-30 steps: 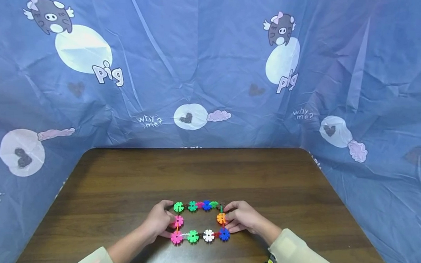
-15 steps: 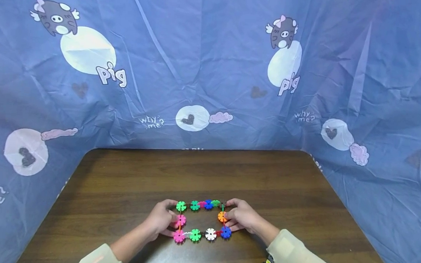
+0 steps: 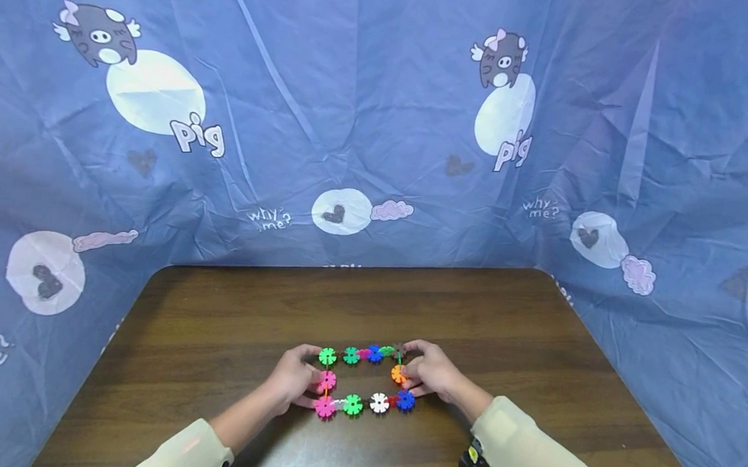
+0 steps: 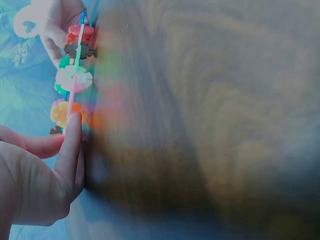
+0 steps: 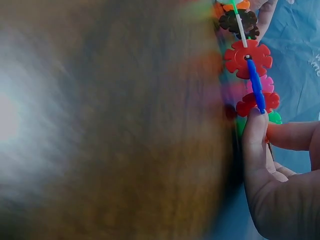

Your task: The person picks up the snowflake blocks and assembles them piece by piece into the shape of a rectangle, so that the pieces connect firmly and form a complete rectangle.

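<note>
Interlocking snowflake discs form a rectangular ring low over the brown table, with flat discs joined by discs seen edge-on. Whether it touches the table I cannot tell. On its left side my left hand grips the ring beside the pink disc, thumb and fingers pinching it in the left wrist view. My right hand pinches the right side by the orange disc. In the right wrist view, a blue disc stands edge-on at the thumb tip, below a red disc.
The wooden table has rounded far corners. A blue cloth printed with pigs hangs behind it and along both sides. A small black object with a yellow mark sits by the right sleeve, partly hidden.
Both hands and the ring have moved farther from the person and slightly to the right. The grip on both sides looks the same.
</note>
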A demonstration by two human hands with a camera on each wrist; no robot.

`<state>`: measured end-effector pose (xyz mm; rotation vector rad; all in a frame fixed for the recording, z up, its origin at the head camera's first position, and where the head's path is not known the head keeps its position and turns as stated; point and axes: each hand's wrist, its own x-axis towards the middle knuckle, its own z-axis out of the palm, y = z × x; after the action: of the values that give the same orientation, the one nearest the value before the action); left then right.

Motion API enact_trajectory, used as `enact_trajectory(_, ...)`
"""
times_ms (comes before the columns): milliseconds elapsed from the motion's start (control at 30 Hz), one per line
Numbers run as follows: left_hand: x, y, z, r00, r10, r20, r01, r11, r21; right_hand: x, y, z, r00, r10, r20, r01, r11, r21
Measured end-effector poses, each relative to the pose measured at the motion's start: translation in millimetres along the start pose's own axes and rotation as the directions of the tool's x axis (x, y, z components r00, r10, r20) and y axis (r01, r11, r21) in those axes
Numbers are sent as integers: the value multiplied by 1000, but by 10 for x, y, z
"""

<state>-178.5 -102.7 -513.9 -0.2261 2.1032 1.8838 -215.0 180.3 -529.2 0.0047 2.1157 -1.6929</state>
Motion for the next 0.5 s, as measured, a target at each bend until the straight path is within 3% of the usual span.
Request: enact_trajectory(500,202,46,-49,999,-3,-36,4,999,45,262,-43,-110,997,68,22,-69,998,15)
